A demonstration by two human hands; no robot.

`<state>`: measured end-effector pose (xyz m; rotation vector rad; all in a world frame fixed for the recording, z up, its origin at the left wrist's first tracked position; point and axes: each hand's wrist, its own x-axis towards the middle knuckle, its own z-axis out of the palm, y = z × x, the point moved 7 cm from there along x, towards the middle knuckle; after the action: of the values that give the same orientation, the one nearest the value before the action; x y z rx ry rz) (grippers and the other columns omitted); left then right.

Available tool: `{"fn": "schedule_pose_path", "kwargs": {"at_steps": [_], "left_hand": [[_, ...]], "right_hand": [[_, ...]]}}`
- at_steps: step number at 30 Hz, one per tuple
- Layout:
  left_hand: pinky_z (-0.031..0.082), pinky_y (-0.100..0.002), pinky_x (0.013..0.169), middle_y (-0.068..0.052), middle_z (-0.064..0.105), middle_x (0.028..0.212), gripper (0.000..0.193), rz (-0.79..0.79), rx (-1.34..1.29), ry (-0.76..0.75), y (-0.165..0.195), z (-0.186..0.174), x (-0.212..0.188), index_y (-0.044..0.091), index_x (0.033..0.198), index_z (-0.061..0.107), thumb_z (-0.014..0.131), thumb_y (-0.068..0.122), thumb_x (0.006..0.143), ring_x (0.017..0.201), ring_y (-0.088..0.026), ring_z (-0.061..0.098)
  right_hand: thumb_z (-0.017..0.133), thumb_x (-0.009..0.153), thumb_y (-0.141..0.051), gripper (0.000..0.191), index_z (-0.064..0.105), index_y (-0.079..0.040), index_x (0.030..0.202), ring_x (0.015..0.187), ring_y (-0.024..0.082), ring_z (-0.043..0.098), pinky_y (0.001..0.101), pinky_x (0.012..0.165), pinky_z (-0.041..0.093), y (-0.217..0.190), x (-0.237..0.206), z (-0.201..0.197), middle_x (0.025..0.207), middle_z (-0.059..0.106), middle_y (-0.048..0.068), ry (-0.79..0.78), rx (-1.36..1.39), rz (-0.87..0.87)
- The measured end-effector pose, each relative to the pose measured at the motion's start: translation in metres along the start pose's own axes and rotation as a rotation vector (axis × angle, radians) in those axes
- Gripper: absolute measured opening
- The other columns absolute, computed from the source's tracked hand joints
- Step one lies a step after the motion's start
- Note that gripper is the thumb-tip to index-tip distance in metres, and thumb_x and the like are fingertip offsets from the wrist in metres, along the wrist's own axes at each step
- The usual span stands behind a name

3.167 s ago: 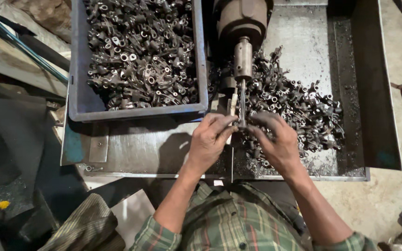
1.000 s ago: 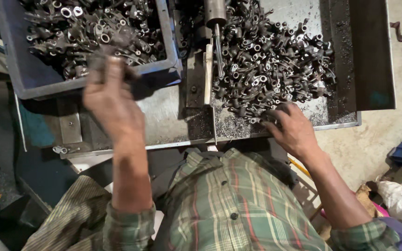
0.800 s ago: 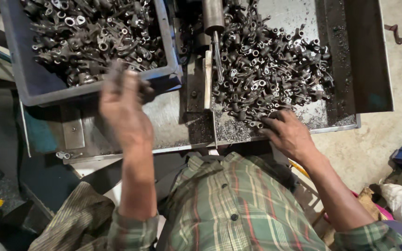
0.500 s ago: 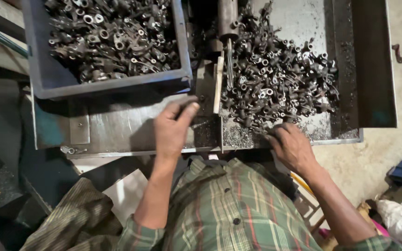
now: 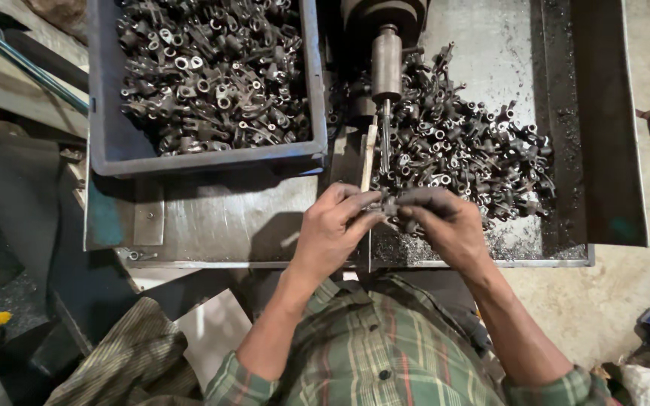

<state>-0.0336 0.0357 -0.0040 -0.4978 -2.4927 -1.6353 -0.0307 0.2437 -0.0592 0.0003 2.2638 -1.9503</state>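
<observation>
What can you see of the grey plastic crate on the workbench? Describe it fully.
The grey plastic crate is rectangular, open-topped and thick-rimmed, scuffed and grimy. It sits upright on the metal tray, left of the machine spindle, filled with dark, oily forged metal parts. Neither hand touches it.

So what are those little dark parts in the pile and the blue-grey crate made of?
The small dark ring-ended parts look like forged or cast steel: dull grey-black, oily, with brighter bored holes. The one between the left hand and right hand looks the same. The blue-grey rectangular crate seems moulded plastic, judging by its smooth matt walls and rounded rim.
</observation>
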Motion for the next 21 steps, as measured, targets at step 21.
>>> {"fn": "schedule_pose_path", "kwargs": {"at_steps": [21], "left_hand": [[0.059, -0.033, 0.091, -0.015, 0.063, 0.129, 0.035, 0.052, -0.108, 0.139, -0.02, 0.013, 0.016, 0.004, 0.125, 0.066, 0.066, -0.008, 0.092, 0.11, -0.03, 0.072]], "right_hand": [[0.072, 0.095, 0.003, 0.015, 0.068, -0.002, 0.108, 0.093, 0.015, 0.075, 0.0263, 0.082, 0.061, -0.061, 0.018, 0.018, 0.106, 0.076, 0.009, 0.217, -0.294, -0.401]]}}
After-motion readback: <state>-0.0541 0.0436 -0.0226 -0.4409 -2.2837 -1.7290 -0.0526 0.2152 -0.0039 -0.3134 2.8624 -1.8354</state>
